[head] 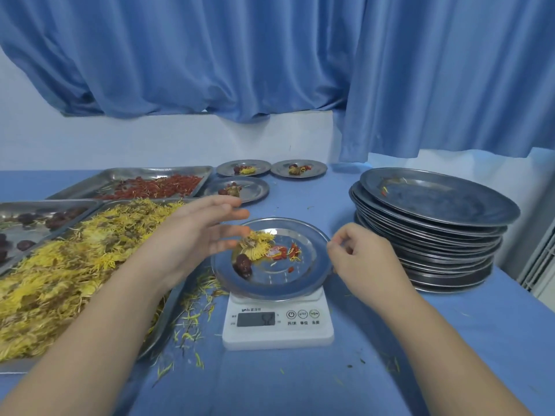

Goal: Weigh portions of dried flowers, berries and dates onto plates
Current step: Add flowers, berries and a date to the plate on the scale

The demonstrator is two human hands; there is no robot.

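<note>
White scale (pixel 277 322) sits mid-table on the blue cloth (pixel 390 355), nearer the front edge. Display too dim to read. A steel plate (pixel 303 285) rests on it, w/ a clump of yellow dried flowers (pixel 258 246) in its left half, one dark date (pixel 243 264) just below the clump and a few red berries (pixel 280 253) to the right of it.

L hand (pixel 198 232) hovers over the plate's left rim, fingers spread and straight, tips at the flower clump. It's blurred, so can't tell if they touch it. R hand (pixel 360 253) is at the plate's right rim, fingers curled in, thumb and index tips meeting the rim. Can't tell if they actually pinch it.

Along the table's left edge: flower tray (pixel 169 310) heaped full, date tray (pixel 45 202) behind it, berry tray (pixel 168 170) further back. Loose petals (pixel 192 325) lie btw. the flower tray and scale. Three filled plates (pixel 252 193) sit near the far edge, beside the berry tray. A tall stack of plates (pixel 435 235) stands by the right edge, w/ a few scraps on the top one. Blue curtain (pixel 270 55) hangs behind.
</note>
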